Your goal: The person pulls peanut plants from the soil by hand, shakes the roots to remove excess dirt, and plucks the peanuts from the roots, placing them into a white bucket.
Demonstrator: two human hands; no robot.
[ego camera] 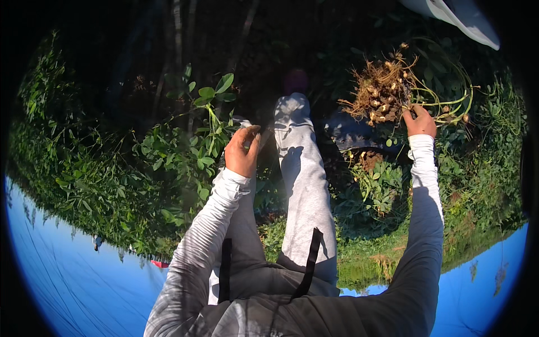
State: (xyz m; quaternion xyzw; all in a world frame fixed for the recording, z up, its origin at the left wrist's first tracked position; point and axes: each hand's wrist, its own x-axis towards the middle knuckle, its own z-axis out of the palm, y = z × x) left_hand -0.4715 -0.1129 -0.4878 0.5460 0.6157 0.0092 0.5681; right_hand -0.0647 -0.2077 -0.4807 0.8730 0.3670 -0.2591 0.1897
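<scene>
At the right, my right hand (421, 121) is closed on an uprooted peanut plant (385, 90) near the base of its stems. Brown roots, pale pods and clinging soil spread to the left of the fingers, and bare green stems curve off to the right. My left hand (243, 151) is raised in front of my left leg, fingers bent and apart, with nothing seen in it. Just left of it stand leafy green peanut stems (210, 122); whether the fingertips touch them is not plain.
Dense green plants (105, 172) cover the left side. Below the held plant lie dark plastic film (349, 130) and a small leafy clump with soil (377, 177). A white object (459, 19) juts in at the upper right. My grey-trousered legs (301, 168) stand among the plants.
</scene>
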